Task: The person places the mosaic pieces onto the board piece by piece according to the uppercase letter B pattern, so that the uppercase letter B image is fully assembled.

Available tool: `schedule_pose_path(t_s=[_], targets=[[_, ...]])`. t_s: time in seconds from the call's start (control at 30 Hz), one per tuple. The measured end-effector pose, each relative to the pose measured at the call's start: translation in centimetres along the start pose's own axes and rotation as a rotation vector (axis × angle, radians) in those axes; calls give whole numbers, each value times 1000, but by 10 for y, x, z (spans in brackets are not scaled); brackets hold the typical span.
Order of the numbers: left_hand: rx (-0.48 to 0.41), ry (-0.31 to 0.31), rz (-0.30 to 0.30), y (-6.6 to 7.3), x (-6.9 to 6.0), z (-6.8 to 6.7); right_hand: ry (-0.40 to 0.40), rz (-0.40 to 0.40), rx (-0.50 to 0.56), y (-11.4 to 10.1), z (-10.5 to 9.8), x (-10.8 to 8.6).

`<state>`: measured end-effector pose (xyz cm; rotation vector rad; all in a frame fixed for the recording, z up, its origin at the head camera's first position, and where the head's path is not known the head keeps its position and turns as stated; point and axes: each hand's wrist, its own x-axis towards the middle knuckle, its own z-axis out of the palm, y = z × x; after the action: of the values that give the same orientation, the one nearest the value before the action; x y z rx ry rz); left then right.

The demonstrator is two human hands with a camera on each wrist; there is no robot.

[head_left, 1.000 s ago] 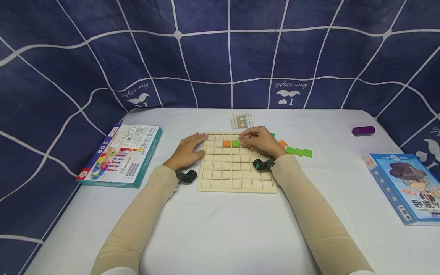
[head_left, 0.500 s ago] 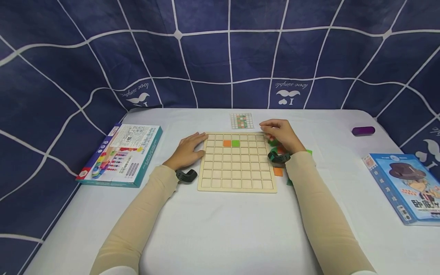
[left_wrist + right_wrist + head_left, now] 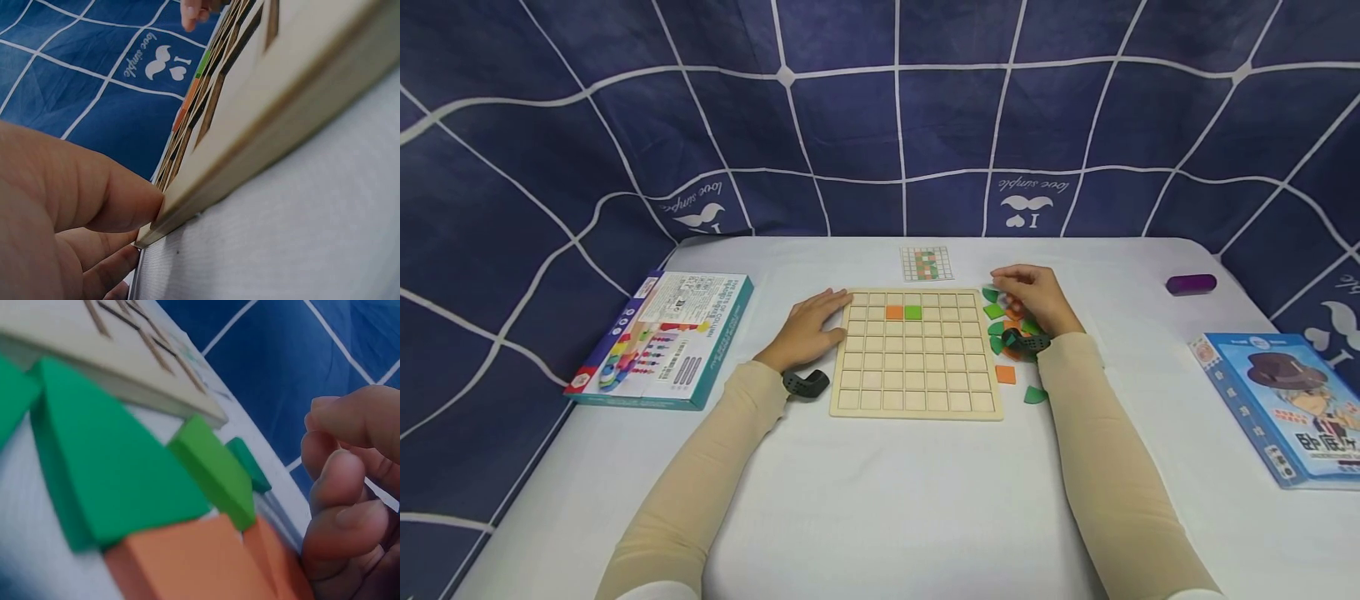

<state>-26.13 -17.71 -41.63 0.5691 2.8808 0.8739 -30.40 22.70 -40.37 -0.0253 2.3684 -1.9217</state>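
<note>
A square wooden grid board lies flat on the table. One orange square tile and one green square tile sit side by side in its second row from the far side. My left hand rests at the board's left edge; in the left wrist view the thumb touches the rim. Over the loose tiles at the right edge hovers my right hand, fingers loosely bent, with no tile visible in it. Below it in the right wrist view are a dark green curved tile, a light green tile and orange tiles.
Behind the board lies a patterned grid card. Boxes stand at both sides, a toy box left and a blue box right. A purple cylindrical object lies far right. Nearer me are a loose orange tile and a green one.
My right hand has moved right, from beside the placed green tile to over the loose tiles, uncovering the board's right side. My left hand has stayed in place.
</note>
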Motion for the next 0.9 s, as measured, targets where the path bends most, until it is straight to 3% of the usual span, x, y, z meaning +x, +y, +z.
schedule_pose_path(t_s=[0.27,0.6,0.9], targets=[[-3,-1,8,1,0,0,7,1,-127,0,1,-4],[3,-1,9,0,0,0,26,17,-376,-5,4,-3],[-1,1,11,0,0,0,66,1,-452,-5,8,0]])
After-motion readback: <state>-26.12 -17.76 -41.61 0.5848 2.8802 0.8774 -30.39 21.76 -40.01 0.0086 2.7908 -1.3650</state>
